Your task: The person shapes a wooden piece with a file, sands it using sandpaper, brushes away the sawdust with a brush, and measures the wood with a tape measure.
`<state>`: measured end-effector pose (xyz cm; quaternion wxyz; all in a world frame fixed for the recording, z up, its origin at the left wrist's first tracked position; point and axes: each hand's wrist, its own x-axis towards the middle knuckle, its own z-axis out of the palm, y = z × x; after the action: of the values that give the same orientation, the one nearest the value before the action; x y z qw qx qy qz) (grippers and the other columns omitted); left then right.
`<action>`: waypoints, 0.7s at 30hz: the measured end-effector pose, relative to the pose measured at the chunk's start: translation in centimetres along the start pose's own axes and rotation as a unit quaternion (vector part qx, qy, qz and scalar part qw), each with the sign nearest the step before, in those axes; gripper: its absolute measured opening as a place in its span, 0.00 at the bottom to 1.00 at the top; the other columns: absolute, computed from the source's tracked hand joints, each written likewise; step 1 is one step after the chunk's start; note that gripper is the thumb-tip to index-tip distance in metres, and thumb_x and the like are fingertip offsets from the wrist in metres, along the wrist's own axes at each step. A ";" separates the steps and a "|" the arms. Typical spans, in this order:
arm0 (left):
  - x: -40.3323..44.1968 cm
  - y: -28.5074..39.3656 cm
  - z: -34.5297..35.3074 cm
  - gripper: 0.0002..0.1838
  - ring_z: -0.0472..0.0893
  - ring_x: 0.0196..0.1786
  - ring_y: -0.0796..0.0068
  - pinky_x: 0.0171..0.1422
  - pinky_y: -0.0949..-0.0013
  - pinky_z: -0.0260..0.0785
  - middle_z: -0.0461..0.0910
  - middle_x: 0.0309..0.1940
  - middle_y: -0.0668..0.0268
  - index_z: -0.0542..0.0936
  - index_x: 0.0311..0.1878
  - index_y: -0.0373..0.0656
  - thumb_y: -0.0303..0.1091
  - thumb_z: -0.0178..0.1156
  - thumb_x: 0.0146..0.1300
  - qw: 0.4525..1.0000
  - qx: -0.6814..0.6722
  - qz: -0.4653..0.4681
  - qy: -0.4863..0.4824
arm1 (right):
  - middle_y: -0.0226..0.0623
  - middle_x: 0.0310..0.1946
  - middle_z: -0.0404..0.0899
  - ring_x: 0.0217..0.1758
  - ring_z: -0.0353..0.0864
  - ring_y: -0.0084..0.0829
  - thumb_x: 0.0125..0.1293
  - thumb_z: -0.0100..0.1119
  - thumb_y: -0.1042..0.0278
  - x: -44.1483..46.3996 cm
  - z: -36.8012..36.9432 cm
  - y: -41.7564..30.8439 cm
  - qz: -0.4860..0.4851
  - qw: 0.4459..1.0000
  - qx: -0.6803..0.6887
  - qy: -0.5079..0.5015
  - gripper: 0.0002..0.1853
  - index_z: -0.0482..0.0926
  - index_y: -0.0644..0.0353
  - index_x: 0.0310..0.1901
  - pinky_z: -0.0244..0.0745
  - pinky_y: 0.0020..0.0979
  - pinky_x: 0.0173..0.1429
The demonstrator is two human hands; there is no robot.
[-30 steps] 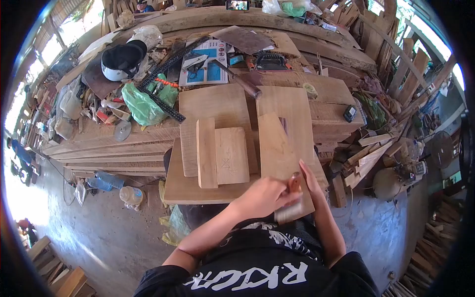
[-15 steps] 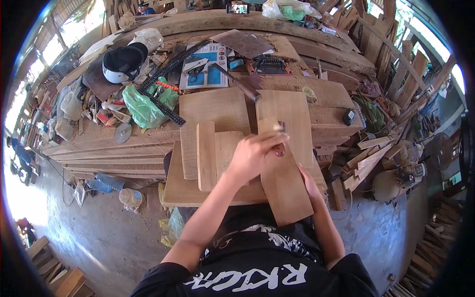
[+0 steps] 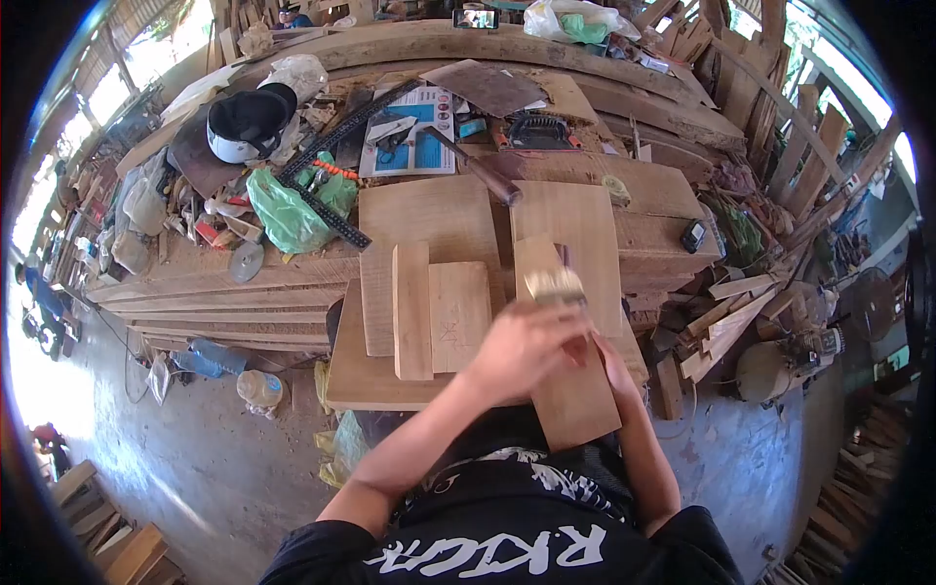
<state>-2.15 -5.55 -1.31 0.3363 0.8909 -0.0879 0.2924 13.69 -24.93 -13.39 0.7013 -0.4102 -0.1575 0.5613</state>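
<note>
My left hand [image 3: 531, 343] is closed round the handle of a brush; its pale bristles [image 3: 555, 286] point away from me over a wooden board [image 3: 577, 409]. That board slants from near my lap up onto a larger plank [image 3: 585, 219]. At the board's right edge is my right hand [image 3: 616, 370], partly hidden behind the board and my left hand, its fingers along the edge. Two small wood blocks, one narrow [image 3: 411, 312] and one wider with pencil marks [image 3: 458, 312], lie side by side to the left.
Beyond the planks are a wooden-handled tool [image 3: 495, 183], a black metal square [image 3: 327, 210], a green plastic bag [image 3: 288, 213], a cap [image 3: 249, 125] and a tape measure [image 3: 693, 236]. A phone [image 3: 476, 19] stands at the back. Another person [image 3: 292, 17] is far off at upper left.
The brush in my left hand first went from the board's near end to its far end. It has since come partway back toward me. My right hand has stayed at the board's right edge.
</note>
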 end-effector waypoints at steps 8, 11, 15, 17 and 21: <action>-2.5 3.9 2.6 0.16 0.87 0.42 0.70 0.52 0.67 0.79 0.88 0.40 0.58 0.84 0.59 0.41 0.40 0.64 0.75 0.883 -0.363 -0.146 -0.261 | 0.42 0.58 0.82 0.56 0.83 0.32 0.84 0.43 0.49 -1.5 6.3 -2.4 0.061 0.963 -0.067 0.254 0.27 0.75 0.66 0.66 0.78 0.36 0.63; -2.2 0.5 4.3 0.18 0.86 0.36 0.54 0.47 0.59 0.77 0.86 0.37 0.47 0.85 0.52 0.38 0.45 0.64 0.74 0.909 -0.354 -0.137 -0.174 | 0.40 0.57 0.83 0.54 0.83 0.29 0.83 0.45 0.49 -1.4 2.2 -1.2 0.029 0.975 -0.132 0.177 0.26 0.76 0.65 0.66 0.78 0.33 0.59; 2.9 -2.0 -0.9 0.17 0.88 0.43 0.70 0.49 0.65 0.80 0.89 0.43 0.57 0.85 0.59 0.41 0.40 0.64 0.74 0.960 -0.145 -0.183 -0.157 | 0.39 0.58 0.83 0.55 0.83 0.29 0.83 0.44 0.48 -0.3 0.2 0.0 0.044 0.985 -0.054 0.155 0.28 0.75 0.64 0.68 0.78 0.32 0.60; 4.8 -2.7 -2.7 0.18 0.88 0.44 0.66 0.49 0.63 0.80 0.88 0.47 0.58 0.85 0.60 0.43 0.36 0.66 0.70 0.991 -0.072 -0.090 -0.062 | 0.38 0.59 0.83 0.56 0.83 0.30 0.83 0.44 0.47 -0.6 2.3 -0.4 0.024 0.983 -0.069 0.167 0.28 0.75 0.64 0.68 0.78 0.33 0.62; 5.9 -4.9 -2.7 0.24 0.87 0.50 0.57 0.52 0.59 0.81 0.87 0.55 0.61 0.85 0.61 0.47 0.28 0.66 0.60 1.000 -0.001 0.001 0.003 | 0.36 0.60 0.82 0.58 0.83 0.29 0.83 0.43 0.47 -1.2 4.5 -1.5 0.049 0.978 -0.051 0.196 0.28 0.75 0.63 0.68 0.78 0.34 0.63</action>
<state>3.16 0.15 1.10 0.3367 0.8897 -0.0884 0.2953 11.25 -24.27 -9.22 0.6680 -0.5548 -0.0252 0.4952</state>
